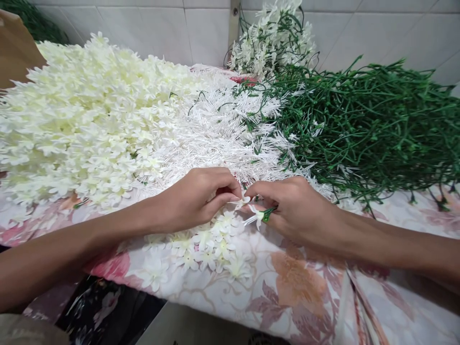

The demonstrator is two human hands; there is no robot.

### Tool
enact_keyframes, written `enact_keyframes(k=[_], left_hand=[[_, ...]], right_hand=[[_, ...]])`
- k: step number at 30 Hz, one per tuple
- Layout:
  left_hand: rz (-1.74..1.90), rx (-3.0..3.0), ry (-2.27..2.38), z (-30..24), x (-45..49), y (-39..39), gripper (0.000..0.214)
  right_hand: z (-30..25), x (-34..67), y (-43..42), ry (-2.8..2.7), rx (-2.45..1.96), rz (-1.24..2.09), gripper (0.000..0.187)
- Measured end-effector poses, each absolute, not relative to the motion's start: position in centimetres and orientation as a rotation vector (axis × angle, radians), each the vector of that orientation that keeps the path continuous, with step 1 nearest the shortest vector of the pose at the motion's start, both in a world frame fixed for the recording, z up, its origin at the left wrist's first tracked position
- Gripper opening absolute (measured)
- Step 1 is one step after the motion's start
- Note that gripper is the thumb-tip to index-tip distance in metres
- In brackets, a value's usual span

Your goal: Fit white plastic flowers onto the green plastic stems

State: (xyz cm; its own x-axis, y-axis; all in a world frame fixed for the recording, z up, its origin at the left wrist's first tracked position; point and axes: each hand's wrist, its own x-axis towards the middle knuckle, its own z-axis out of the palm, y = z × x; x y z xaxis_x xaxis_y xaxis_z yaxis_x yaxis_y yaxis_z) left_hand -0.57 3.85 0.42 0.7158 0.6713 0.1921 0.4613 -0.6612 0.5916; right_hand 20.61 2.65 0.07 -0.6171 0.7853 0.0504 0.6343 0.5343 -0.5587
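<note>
left grip (196,199) and right grip (293,211) pinch a small white artificial blossom (257,214) between them by its petals and green base, holding it up clear of the loose blossoms (204,244) kept within reach just below the grips on floral cloth (298,287).

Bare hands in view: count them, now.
2: the left hand and the right hand, meeting around a small white artificial flower with green base, above a pink-and-cream floral-print cloth; no others show.

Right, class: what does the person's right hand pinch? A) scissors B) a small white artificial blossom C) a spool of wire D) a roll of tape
B: the right hand pinches a small white artificial blossom, its green base showing at the fingertips.
</note>
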Motion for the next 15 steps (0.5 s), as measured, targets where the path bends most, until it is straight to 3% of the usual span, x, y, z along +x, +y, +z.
enact_keyframes(k=[15], left_hand=[[0.750, 2.381, 0.868, -0.1, -0.5, 3.4, 0.013]], right_hand=[[-1.1, 19.9, 1.6, -2.267, -0.981, 0.380, 0.029]])
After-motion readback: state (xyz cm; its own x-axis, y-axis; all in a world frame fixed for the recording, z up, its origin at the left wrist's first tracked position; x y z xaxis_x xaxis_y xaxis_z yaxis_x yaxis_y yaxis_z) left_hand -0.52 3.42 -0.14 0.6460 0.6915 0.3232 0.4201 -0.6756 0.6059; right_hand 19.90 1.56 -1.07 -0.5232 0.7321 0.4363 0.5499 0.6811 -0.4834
